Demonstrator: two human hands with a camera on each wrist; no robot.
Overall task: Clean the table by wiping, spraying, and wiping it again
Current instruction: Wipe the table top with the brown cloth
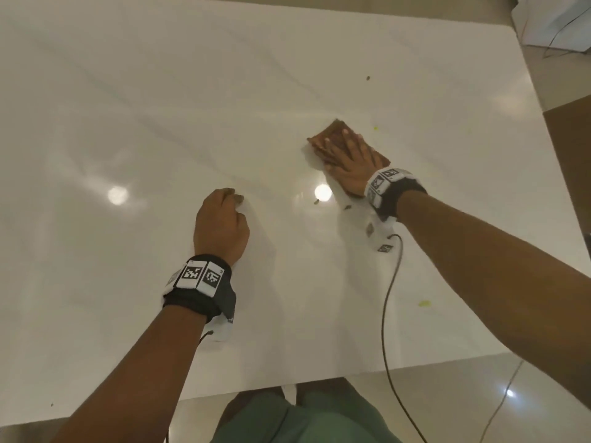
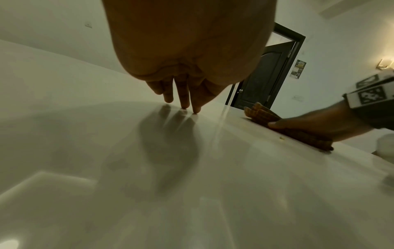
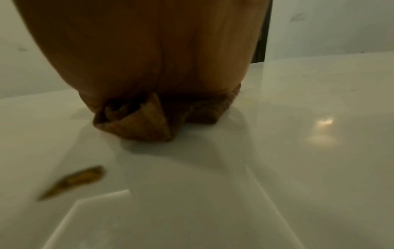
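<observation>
A folded brown cloth lies on the glossy white table, right of centre. My right hand presses flat on it with straight, spread fingers. In the right wrist view the palm covers the bunched cloth. My left hand stands to the left on bare table, holding nothing. Its fingertips touch the surface in the left wrist view, where the cloth shows under the right hand. No spray bottle is in view.
Brown crumbs and yellow-green spots dot the table's right half. A dark cable runs from the right wrist over the front edge. A brown box stands past the right edge.
</observation>
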